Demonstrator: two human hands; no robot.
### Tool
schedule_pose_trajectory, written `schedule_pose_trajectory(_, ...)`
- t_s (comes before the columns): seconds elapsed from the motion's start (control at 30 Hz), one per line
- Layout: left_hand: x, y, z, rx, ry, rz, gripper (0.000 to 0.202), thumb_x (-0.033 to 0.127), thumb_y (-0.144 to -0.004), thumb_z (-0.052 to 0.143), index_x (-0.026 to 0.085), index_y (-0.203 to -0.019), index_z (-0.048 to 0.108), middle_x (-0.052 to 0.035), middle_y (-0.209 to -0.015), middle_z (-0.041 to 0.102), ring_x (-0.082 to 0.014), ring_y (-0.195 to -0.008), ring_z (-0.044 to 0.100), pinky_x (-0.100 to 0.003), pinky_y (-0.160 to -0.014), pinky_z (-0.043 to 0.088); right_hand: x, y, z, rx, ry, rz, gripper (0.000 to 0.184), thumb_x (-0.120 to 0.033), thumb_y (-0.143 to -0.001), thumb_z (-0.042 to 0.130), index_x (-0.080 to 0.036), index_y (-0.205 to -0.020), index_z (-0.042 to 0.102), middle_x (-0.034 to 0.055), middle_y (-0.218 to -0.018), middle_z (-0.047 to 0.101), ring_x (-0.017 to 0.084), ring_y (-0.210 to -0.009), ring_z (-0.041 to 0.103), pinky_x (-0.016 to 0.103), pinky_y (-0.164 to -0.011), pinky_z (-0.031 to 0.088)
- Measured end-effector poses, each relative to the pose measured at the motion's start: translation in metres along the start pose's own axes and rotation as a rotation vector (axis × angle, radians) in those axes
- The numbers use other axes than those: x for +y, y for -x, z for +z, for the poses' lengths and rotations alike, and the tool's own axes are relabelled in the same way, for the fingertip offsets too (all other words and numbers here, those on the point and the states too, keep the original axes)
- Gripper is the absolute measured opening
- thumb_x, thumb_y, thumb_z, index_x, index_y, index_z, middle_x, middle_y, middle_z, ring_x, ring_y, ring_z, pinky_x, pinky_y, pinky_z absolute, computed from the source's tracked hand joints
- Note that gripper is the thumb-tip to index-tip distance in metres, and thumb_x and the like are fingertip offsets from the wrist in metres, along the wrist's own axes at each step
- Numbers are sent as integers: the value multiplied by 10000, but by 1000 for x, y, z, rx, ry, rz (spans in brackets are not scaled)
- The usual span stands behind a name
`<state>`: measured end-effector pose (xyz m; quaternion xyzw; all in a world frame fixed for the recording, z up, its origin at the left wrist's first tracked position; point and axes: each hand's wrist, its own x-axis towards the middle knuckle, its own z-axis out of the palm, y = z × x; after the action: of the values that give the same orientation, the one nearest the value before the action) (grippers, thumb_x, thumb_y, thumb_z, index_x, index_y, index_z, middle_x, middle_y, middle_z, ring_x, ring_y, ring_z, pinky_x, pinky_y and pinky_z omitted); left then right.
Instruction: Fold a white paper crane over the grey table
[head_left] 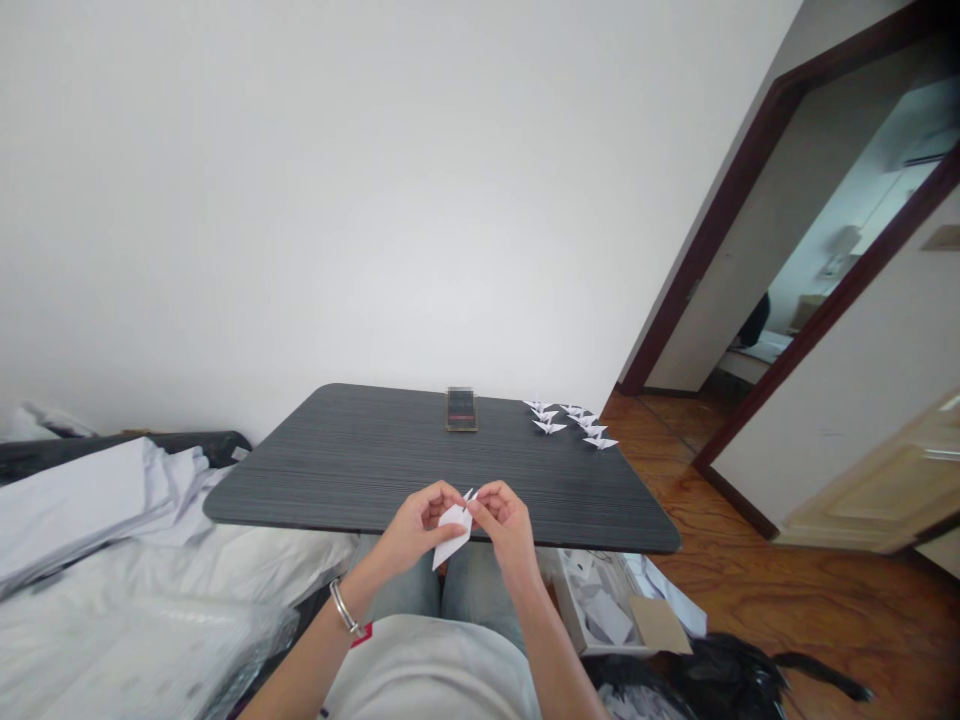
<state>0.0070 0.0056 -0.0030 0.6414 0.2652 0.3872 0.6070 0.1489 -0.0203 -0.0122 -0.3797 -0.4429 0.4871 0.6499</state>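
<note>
A small white folded paper (pixel 451 540) is held between both hands above the near edge of the dark table (pixel 360 450). My left hand (pixel 424 520) grips its left side, thumb lying along the paper. On the other side, my right hand (pixel 506 520) pinches the narrow pointed tip at the top with thumb and forefinger. The paper is a kite-like shape with its lower point towards me. Several folded white paper cranes (pixel 585 424) stand in two rows at the table's far right.
A phone (pixel 461 409) lies at the table's back edge. Below the table on the right is an open box (pixel 576 620) of white papers, beside black bags (pixel 727 680). White sheets (pixel 90 500) lie at left. A wall (pixel 420 200) rises behind the table; a doorway stands right.
</note>
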Motion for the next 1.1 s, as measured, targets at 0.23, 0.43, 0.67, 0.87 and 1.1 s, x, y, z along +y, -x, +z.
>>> schedule_pose_trajectory(0.23,9,2,1,5,-151,21,216,249,-679,657,147,-827,537,9,-715,550,-106,-628,489,-199,-577,371,2,-2,-5,-66,115,-85,169,-310,-703,641,-168,-650,566,2,-621,574,127,-582,516,236,-564,411)
schedule_pose_trajectory(0.43,14,4,1,53,-389,63,186,237,-687,631,155,-849,589,-3,-724,574,-124,-622,494,-209,-576,374,2,-3,-6,-49,113,-97,155,-289,-707,631,-169,-623,581,19,-660,594,139,-623,527,243,-573,417)
schedule_pose_trajectory(0.67,10,2,0,115,-439,91,150,228,-690,626,159,-814,574,-6,-721,581,-135,-646,510,-215,-589,383,4,0,-1,28,68,-174,181,-259,-702,622,-166,-571,539,26,-694,575,137,-638,512,236,-566,395)
schedule_pose_trajectory(0.87,6,1,0,153,-355,99,156,276,-688,635,155,-752,559,7,-676,555,-122,-623,496,-210,-579,383,3,3,2,94,58,-196,186,-282,-695,627,-170,-582,531,37,-727,567,153,-676,520,250,-588,409)
schedule_pose_trajectory(1.1,9,1,1,145,-288,68,135,228,-672,640,150,-739,552,9,-676,555,-116,-619,494,-204,-572,372,0,3,1,99,61,-173,150,-267,-695,637,-168,-597,580,31,-694,592,155,-669,534,257,-603,420)
